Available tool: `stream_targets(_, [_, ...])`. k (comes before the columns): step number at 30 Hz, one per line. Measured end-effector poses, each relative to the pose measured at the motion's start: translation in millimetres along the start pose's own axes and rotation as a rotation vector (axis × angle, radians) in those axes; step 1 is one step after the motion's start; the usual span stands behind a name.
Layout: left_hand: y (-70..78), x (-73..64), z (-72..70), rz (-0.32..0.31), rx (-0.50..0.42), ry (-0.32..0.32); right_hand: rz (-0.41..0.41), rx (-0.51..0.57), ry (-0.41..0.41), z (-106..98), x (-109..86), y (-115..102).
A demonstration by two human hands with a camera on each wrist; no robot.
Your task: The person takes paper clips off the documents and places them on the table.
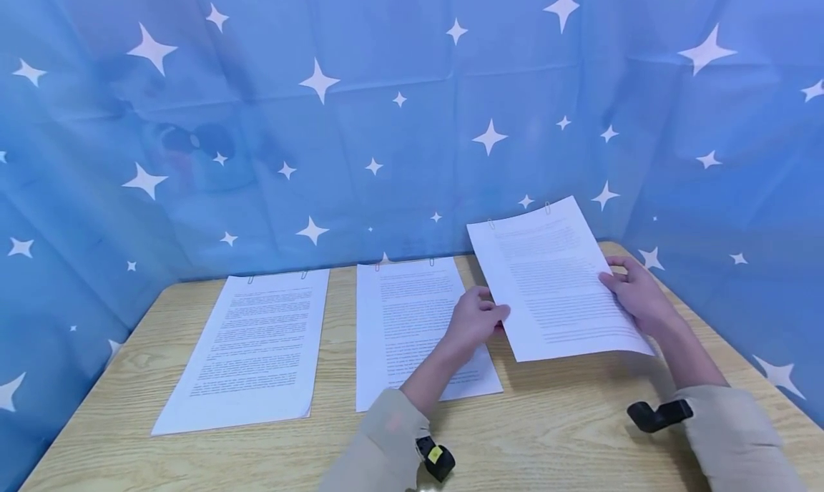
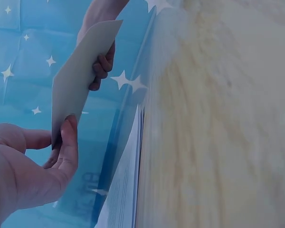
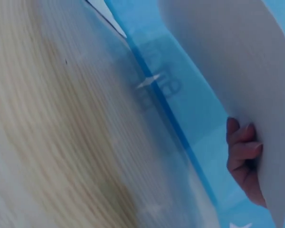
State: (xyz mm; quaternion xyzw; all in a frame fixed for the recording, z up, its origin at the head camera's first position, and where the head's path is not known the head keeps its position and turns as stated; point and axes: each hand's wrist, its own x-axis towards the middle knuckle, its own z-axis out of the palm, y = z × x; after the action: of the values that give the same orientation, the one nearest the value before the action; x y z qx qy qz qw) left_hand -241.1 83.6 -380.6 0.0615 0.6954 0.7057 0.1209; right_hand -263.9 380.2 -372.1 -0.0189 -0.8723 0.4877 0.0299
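- We noted the clipped sheaf point(image 1: 547, 284) right of centre in the head view, raised and tilted above the wooden table point(image 1: 547, 435), printed face towards the head camera.
- Left hand point(image 1: 473, 319): its thumb and fingers pinched the sheaf's left edge, towards the lower corner.
- Right hand point(image 1: 640, 295): it pinched the opposite edge, thumb on the printed face; the left wrist view showed its other fingers curled behind the paper.
- We judged that gripping both edges shared the load and steadied the pages; the lower edge bowed slightly between the hands.
- Two paper clips point(image 1: 547, 207) sat on the sheaf's top edge, presumably to keep the pages together.
- The middle stack point(image 1: 408, 320) lay flat at centre, partly covered by the left hand and forearm; the left stack point(image 1: 254, 356) lay flat at left.
- Both lay well apart with clipped edges at the far side, which we took as keeping the sets separate and readable from the near side.
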Motion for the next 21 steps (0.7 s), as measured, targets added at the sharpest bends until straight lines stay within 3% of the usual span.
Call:
stream_targets(10, [0.5, -2.5, -25.7, 0.073, -0.004, 0.006, -0.057, 0.068, 0.007, 21.9, -2.6, -23.7])
stream_targets(21, [11.4, -7.0, -62.9, 0.062, 0.064, 0.081, -0.110, 0.118, -0.046, 46.8, -12.9, -55.5])
